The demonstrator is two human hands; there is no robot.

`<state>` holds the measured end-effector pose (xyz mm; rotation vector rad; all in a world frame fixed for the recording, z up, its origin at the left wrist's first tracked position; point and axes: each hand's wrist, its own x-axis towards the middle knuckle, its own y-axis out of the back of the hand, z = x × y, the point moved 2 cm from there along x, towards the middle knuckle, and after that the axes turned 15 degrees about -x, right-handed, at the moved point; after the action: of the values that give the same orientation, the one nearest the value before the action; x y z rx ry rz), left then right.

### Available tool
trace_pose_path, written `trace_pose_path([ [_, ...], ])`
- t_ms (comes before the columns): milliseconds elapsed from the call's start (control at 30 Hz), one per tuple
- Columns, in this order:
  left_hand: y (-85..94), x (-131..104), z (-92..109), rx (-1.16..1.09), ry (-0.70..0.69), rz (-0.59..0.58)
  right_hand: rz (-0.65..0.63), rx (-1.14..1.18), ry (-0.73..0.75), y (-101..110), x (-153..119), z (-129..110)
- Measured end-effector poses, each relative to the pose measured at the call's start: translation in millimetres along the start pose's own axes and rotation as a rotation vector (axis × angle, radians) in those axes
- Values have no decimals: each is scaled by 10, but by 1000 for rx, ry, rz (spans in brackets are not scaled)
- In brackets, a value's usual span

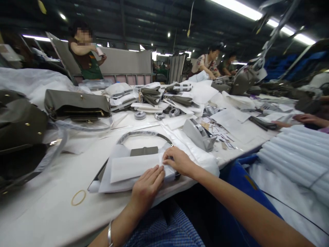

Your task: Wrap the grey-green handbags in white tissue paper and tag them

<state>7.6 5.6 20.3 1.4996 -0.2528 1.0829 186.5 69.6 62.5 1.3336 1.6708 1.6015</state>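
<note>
Head view: one olive bag, lying flat on the counter, partly covered by white paper; strap in translucent wrapping, arched toward the far side. Step in hand, by judgement: settling the paper over the bag. To do it well: press the sheet down with flat fingers, work from the middle toward the right end, smooth out creases, bring the edge square, and avoid trapping the strap beneath.

Left hand: palm down, fingers extended, resting on the near right part of the paper, clamped on nothing. Right hand: fingers curled at the right end of the paper; whether pinching or merely touching, impossible to tell. Hands close together, not clasped.

Position of the bag: beyond the left hand and mostly to the left of the right hand, right end apparently beneath the fingers. Also listed: rubber band, loose on the counter, left of the bag; grey piece, beyond the right hand; open olive handbag, well apart, farther left.
</note>
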Motion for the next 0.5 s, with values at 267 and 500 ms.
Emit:
trace_pose_path([
  [267, 2, 17, -10, -7, 50, -40, 133, -61, -161, 331, -3, 346],
  [500, 2, 14, -9, -33, 71, -17, 118, -160, -621, 1037, -35, 1581],
])
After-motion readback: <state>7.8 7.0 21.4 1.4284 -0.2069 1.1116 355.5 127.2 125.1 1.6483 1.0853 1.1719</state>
